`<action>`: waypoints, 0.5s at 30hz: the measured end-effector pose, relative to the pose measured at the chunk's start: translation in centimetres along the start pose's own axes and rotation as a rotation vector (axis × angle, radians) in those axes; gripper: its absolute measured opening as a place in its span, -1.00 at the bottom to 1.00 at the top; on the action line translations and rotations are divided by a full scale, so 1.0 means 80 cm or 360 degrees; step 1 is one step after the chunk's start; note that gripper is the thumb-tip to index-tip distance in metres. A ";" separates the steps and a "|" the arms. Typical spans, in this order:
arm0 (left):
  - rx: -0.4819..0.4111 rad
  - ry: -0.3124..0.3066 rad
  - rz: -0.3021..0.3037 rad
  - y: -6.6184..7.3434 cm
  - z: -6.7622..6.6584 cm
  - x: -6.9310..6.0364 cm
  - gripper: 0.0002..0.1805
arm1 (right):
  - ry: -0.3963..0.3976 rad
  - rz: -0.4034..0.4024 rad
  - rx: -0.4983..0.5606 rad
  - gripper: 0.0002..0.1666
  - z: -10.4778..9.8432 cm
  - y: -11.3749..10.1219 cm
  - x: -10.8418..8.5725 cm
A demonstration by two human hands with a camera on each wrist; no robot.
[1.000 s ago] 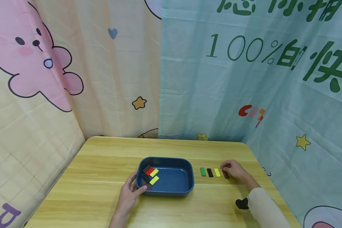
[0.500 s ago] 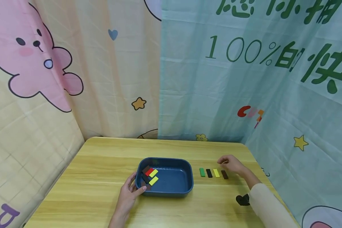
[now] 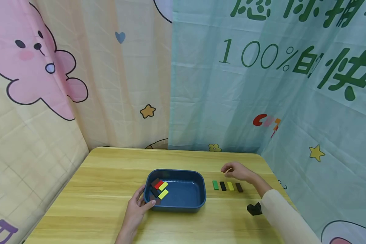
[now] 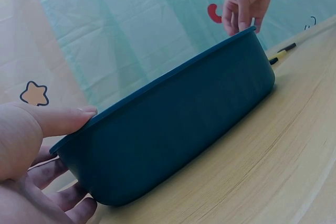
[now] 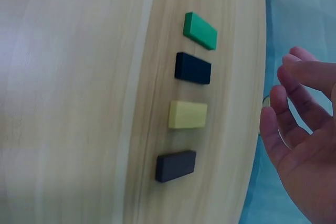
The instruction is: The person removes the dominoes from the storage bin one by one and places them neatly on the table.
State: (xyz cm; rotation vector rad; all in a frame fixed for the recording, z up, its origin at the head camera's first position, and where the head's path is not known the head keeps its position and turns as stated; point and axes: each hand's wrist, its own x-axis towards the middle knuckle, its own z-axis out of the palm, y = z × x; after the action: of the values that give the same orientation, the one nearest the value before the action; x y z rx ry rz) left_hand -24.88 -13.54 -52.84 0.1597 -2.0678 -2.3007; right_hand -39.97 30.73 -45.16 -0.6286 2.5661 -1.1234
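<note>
My left hand [image 3: 135,208] holds the left end of a dark blue rectangular tray [image 3: 186,207], thumb over the rim and fingers against the outer wall. Inside the tray's left side lie several small blocks, among them a red block [image 3: 159,185] and a yellow block [image 3: 163,194]. Right of the tray stands a row of spaced blocks: a green block [image 5: 200,31], a black block [image 5: 192,68], a yellow block [image 5: 188,115] and a dark brown block [image 5: 176,166]. My right hand [image 3: 238,171] hovers just beyond that row, fingers loosely bent, holding nothing.
Everything stands on a light wooden table [image 3: 109,176]. Below the right forearm a black strapped object [image 3: 254,209] shows at the sleeve. Printed curtains [image 3: 213,101] hang behind the table and along its sides.
My right hand has let go of the dark brown block at the end of the row, lifted off and moved left above the row. The left hand stays on the tray.
</note>
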 end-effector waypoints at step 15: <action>0.0024 0.0029 -0.0029 0.002 0.001 0.003 -0.11 | -0.0225 -0.0047 -0.0096 -0.79 0.010 -0.059 0.032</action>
State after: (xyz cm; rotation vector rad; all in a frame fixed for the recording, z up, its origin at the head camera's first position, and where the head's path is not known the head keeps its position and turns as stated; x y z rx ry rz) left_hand -25.10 -13.52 -52.66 0.2000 -2.0840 -2.2856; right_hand -40.55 26.08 -42.35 -0.7350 2.4857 -0.9769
